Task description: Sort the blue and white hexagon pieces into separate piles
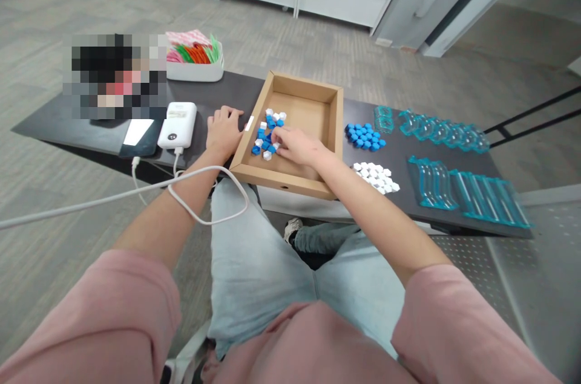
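Blue and white blocks (265, 146) lie in cardboard box (304, 109), probably light and stiff, best pinched across opposite sides; right hand (295, 145) curled over them, grip unclear; left hand (224, 131) loosely spread on table (218, 87) alongside.

We look at a bright, evenly lit view, with soft, faint shadows inside the cardboard box (308, 109). A flat white glare sits on the phone (152, 143), and small highlights streak the clear blue-green trays (492, 198). Beneath the table (236, 92) we find it dimmer. We notice wide-angle stretching: the pink sleeves (122, 305) swell towards the lower corners, while the upper right corner darkens. Coarse pixel blocks hide a patch at left, and we find fine detail slightly soft.
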Demonstrator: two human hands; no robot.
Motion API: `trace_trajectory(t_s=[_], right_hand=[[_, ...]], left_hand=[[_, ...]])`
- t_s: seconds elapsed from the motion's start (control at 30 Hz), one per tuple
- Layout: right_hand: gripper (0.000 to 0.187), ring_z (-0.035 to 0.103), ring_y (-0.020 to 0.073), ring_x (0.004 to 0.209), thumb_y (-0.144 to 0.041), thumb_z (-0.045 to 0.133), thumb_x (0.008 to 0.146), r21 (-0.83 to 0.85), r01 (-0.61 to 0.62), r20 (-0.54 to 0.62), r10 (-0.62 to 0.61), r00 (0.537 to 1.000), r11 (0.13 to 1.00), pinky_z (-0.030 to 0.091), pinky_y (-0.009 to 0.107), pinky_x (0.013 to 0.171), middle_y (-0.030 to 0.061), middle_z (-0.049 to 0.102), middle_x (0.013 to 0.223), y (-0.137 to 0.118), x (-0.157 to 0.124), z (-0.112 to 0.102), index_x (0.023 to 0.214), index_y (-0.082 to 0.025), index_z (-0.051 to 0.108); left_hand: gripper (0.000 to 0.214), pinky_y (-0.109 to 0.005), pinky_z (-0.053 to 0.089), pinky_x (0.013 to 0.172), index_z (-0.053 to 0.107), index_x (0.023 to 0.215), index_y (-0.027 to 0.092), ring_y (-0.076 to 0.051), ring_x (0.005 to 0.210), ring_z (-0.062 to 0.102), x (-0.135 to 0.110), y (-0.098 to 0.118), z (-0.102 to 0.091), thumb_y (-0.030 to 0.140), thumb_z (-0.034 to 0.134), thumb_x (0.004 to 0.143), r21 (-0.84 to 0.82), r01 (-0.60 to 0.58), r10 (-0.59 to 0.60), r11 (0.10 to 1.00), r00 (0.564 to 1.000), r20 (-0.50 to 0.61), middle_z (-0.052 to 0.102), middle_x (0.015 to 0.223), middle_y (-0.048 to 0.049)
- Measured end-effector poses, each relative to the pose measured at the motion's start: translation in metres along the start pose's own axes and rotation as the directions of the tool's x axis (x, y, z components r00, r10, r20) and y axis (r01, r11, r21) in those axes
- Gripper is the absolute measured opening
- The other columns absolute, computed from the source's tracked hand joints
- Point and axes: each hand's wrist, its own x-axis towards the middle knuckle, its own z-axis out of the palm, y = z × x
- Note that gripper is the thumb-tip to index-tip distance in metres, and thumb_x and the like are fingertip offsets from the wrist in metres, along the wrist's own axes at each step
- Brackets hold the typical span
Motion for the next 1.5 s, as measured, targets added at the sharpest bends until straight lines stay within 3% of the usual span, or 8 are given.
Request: trace_trajectory(t_s=[0.37,0.57,0.7,0.8,0.93,1.1,1.27,1.5], right_hand=[[0.01,0.073,0.0288,0.113,-0.017,0.07,0.107,-0.038,0.015,0.038,-0.014,0.999,0.999,0.046,0.036,0.084,0.0125,0.081,0.133,-0.012,0.0,-0.004,0.115,-0.021,0.074],[0.016,0.073,0.0254,0.101,-0.014,0.068,0.106,0.135,0.027,-0.045,-0.021,0.999,0.99,0.048,0.033,0.087,0.0093,0.082,0.116,-0.006,-0.015,-0.008,0.12,-0.018,0.074],[0.037,0.072,0.0253,0.103,-0.013,0.067,0.102,0.236,0.034,-0.193,0.012,0.981,0.971,0.052,0.035,0.092,0.0085,0.08,0.116,0.014,-0.06,-0.023,0.138,-0.017,0.071],[0.029,0.071,0.0254,0.105,-0.018,0.068,0.099,0.24,0.038,-0.292,0.035,0.956,0.97,0.054,0.039,0.097,0.0101,0.079,0.12,0.038,-0.115,-0.046,0.127,-0.019,0.076],[0.019,0.07,0.0241,0.097,-0.031,0.076,0.095,0.307,-0.134,-0.37,0.248,0.896,0.942,0.057,0.041,0.097,0.0066,0.081,0.11,0.076,-0.199,-0.078,0.112,-0.023,0.077],[0.033,0.073,0.0223,0.09,-0.045,0.089,0.087,0.505,-0.27,-0.375,0.49,0.787,0.82,0.06,0.038,0.086,0.0052,0.081,0.102,0.111,-0.279,-0.099,0.108,-0.024,0.074],[0.036,0.076,0.0236,0.096,-0.05,0.088,0.09,0.478,-0.321,-0.445,0.541,0.714,0.817,0.061,0.038,0.086,0.0083,0.085,0.114,0.12,-0.307,-0.096,0.114,-0.025,0.08],[0.023,0.08,0.0262,0.092,-0.045,0.082,0.09,0.384,-0.408,-0.417,0.55,0.724,0.828,0.063,0.041,0.092,0.0075,0.087,0.102,0.124,-0.297,-0.067,0.1,-0.025,0.08]], left_hand=[[0.071,-0.059,0.04,0.128,0.064,0.168,0.014,-0.048,0.156,0.052,-0.003,0.002,-0.005,0.045,0.041,0.109,0.019,-0.003,0.003,1.0,1.0,0.003,0.058,0.171,-0.0306],[0.079,-0.063,0.038,0.13,0.059,0.172,0.008,-0.05,0.155,0.049,0.0,0.001,-0.01,0.051,0.033,0.11,0.037,-0.009,0.007,0.999,0.997,0.072,0.053,0.172,-0.0325],[0.081,-0.065,0.04,0.13,0.059,0.171,0.008,-0.052,0.156,0.049,0.004,-0.001,-0.008,0.051,0.034,0.107,0.065,0.003,-0.008,0.998,0.997,0.073,0.052,0.173,-0.0332],[0.08,-0.067,0.041,0.129,0.061,0.169,0.008,-0.052,0.154,0.05,0.005,-0.002,-0.006,0.049,0.034,0.105,0.066,0.0,-0.004,0.998,0.998,0.055,0.053,0.172,-0.034],[0.08,-0.067,0.043,0.126,0.062,0.169,0.008,-0.053,0.153,0.052,0.004,-0.003,-0.004,0.049,0.034,0.105,0.065,-0.01,0.007,0.998,0.999,0.033,0.056,0.171,-0.0347],[0.08,-0.066,0.043,0.127,0.063,0.168,0.011,-0.052,0.152,0.053,0.003,-0.002,-0.004,0.048,0.029,0.106,0.067,0.003,-0.005,0.998,1.0,0.021,0.057,0.17,-0.0329],[0.085,-0.069,0.043,0.127,0.062,0.169,0.006,-0.054,0.152,0.052,0.002,0.001,-0.006,0.049,0.029,0.103,0.081,0.005,-0.008,0.997,0.999,0.039,0.055,0.17,-0.0358],[0.086,-0.066,0.041,0.131,0.062,0.169,0.01,-0.051,0.154,0.051,0.004,-0.001,-0.006,0.055,0.029,0.105,0.083,0.024,-0.028,0.996,0.999,0.038,0.055,0.172,-0.0336]])
